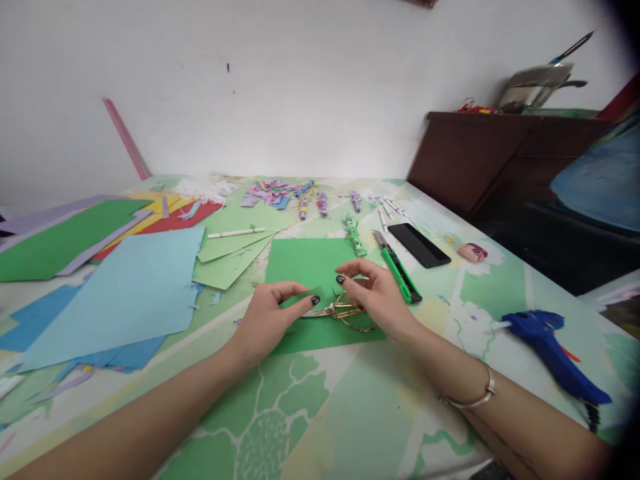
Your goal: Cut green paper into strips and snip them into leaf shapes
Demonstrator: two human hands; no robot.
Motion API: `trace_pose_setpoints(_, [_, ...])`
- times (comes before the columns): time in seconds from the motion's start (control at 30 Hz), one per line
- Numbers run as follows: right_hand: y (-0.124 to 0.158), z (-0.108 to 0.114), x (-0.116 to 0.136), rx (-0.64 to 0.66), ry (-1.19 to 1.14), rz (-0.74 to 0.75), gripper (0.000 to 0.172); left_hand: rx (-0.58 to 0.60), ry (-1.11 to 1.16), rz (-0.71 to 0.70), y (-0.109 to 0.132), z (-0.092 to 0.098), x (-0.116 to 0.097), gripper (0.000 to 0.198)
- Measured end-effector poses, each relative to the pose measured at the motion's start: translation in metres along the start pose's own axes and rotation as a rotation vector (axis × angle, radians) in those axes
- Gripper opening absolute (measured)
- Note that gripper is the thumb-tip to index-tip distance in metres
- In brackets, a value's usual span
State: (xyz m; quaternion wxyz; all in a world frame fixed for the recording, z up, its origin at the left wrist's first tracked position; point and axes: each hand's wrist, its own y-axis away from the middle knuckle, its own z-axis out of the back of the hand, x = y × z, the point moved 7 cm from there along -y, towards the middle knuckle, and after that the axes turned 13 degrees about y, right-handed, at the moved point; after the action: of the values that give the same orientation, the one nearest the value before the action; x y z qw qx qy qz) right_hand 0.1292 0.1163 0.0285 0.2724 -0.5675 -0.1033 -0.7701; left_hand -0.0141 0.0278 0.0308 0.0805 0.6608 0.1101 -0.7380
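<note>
Over a green paper sheet (310, 257) on the table, my left hand (273, 313) pinches a small piece of green paper (316, 293) between thumb and fingers. My right hand (377, 297) is just across from it, thumb and index finger brought close together near the same piece; what lies between them is too small to make out. Below both hands are scissors (330, 311) with gold handle loops, lying on the sheet. The left hand covers part of their blades, and the right hand is over the handles.
Right of the sheet are a green box cutter (397, 267), a phone (420, 245) and a blue glue gun (550, 353). Light blue paper (125, 287) and other coloured sheets spread leftward. Farther back are paper scraps (273, 193) and a curled green paper strip (354, 235).
</note>
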Motion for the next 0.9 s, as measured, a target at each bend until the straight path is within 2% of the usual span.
trace_pose_setpoints(0.1, [0.009, -0.017, 0.015, 0.164, -0.061, 0.064, 0.017, 0.086, 0.004, -0.016, 0.001, -0.007, -0.005, 0.018])
trace_pose_setpoints(0.17, [0.013, -0.023, 0.02, 0.197, -0.063, 0.087, 0.014, 0.122, -0.006, -0.024, 0.002, -0.01, -0.008, 0.017])
trace_pose_setpoints(0.3, [0.015, -0.021, 0.018, 0.153, 0.003, 0.094, 0.012, 0.164, -0.022, -0.031, 0.004, -0.014, -0.011, 0.017])
trace_pose_setpoints(0.47, [0.016, -0.024, 0.014, 0.164, 0.054, 0.116, 0.012, 0.214, 0.003, -0.036, 0.004, -0.019, -0.013, 0.018])
trace_pose_setpoints(0.67, [0.016, -0.025, 0.015, 0.177, -0.024, 0.128, 0.006, 0.169, 0.005, 0.026, 0.005, -0.016, -0.008, 0.021])
trace_pose_setpoints(0.9, [0.017, -0.023, 0.02, 0.165, -0.011, 0.191, 0.015, 0.18, 0.078, 0.0, 0.004, -0.016, -0.008, 0.024])
